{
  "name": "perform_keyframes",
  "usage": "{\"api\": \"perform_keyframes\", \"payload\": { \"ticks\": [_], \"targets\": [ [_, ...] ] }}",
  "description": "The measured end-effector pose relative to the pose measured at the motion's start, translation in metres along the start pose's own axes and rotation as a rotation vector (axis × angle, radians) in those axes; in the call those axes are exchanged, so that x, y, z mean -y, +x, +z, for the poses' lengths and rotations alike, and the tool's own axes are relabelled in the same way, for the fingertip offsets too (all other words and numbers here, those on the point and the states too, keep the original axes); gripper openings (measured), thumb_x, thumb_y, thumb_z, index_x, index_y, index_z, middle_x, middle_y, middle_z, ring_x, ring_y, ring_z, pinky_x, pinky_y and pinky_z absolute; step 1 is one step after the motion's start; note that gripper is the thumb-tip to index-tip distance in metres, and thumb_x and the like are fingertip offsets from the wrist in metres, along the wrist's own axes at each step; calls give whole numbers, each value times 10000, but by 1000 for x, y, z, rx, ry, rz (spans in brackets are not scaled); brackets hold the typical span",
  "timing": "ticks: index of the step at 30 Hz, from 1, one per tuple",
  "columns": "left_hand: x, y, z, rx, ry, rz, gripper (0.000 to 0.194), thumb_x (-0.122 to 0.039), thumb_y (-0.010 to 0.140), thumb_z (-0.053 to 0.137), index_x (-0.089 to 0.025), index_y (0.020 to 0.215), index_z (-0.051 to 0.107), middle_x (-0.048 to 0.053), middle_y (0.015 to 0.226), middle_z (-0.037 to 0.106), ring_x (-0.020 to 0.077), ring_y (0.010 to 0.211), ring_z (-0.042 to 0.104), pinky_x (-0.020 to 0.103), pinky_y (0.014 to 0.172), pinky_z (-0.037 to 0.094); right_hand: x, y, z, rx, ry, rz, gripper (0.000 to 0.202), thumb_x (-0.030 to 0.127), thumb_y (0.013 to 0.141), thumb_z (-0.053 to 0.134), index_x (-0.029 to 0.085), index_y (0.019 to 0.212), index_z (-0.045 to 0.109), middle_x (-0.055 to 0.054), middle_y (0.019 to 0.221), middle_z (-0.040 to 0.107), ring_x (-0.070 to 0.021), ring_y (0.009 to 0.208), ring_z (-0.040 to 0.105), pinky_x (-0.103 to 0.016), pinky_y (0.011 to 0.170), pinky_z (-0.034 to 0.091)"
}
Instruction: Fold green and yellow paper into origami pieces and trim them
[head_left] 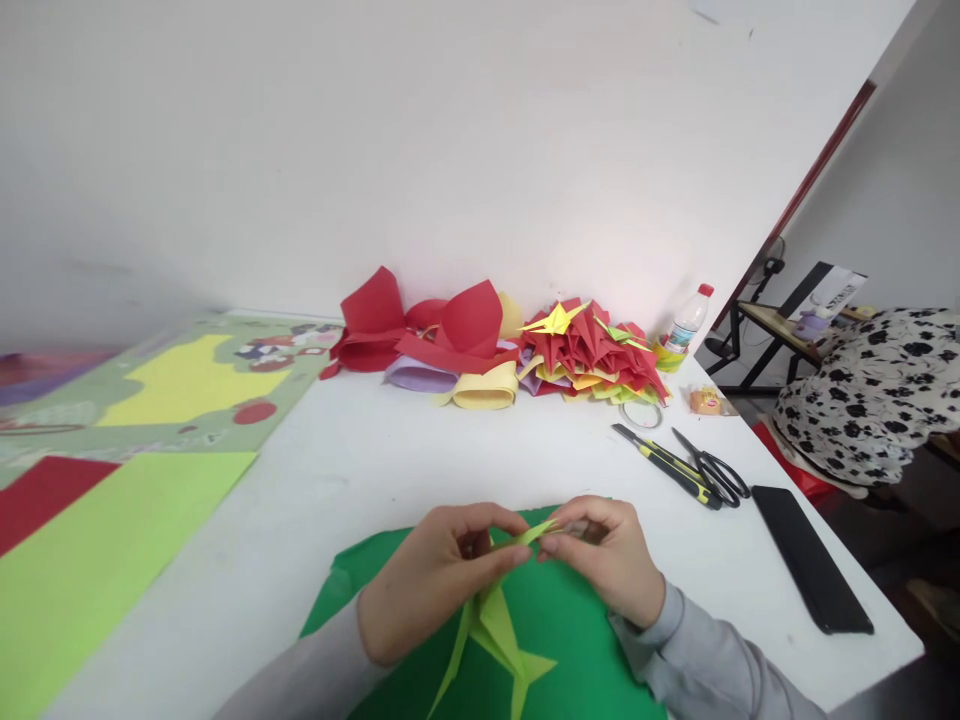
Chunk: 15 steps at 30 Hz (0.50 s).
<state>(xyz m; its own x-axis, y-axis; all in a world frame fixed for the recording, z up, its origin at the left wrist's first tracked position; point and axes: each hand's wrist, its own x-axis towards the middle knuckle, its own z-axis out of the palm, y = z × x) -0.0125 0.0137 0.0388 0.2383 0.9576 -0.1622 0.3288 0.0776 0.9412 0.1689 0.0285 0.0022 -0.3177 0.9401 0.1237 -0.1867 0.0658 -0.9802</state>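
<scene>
Nearest the viewer, a folded yellow-green paper [495, 615] hangs from two hands above a green sheet [592, 650]. Its long axis runs from the lower edge of view up to a narrow strip pointing to the upper right; one lower point juts rightward. The left hand [431, 580] pinches the strip between thumb and fingers; the right hand [611, 560] grips its tip with thumb and fingertips. The left fingers hide the upper folds, and the lowest ends meet the frame's edge. Bare white tabletop [345, 460] extends from the green sheet to the heaped red paper pieces [589, 350] by the wall. To the right lie a cutter [667, 466], scissors [716, 472] and a black case [810, 560], beside the table's edge.
</scene>
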Motion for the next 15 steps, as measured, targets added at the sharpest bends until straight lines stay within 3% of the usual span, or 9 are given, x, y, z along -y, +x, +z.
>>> {"api": "perform_keyframes", "payload": {
  "ticks": [10, 15],
  "targets": [
    [5, 1, -1, -14, -10, 5, 392, -497, 624, 642, -144, 786, 698, -72, 499, 378, 106, 504, 346, 237, 482, 286, 7, -1, 2, -16, -214, -207, 43, 203, 679, 737, 193, 681, 696, -52, 822, 717, -156, 734, 656, -269, 679, 525],
    [-1, -2, 0, -34, 9, 29, 359, -492, 647, 628, -158, 764, 687, -67, 516, 393, 108, 512, 363, 229, 480, 300, 6, -3, 3, -34, -190, -187, 83, 189, 674, 736, 190, 639, 661, -44, 769, 700, -149, 703, 640, -260, 655, 504]
  ]
}}
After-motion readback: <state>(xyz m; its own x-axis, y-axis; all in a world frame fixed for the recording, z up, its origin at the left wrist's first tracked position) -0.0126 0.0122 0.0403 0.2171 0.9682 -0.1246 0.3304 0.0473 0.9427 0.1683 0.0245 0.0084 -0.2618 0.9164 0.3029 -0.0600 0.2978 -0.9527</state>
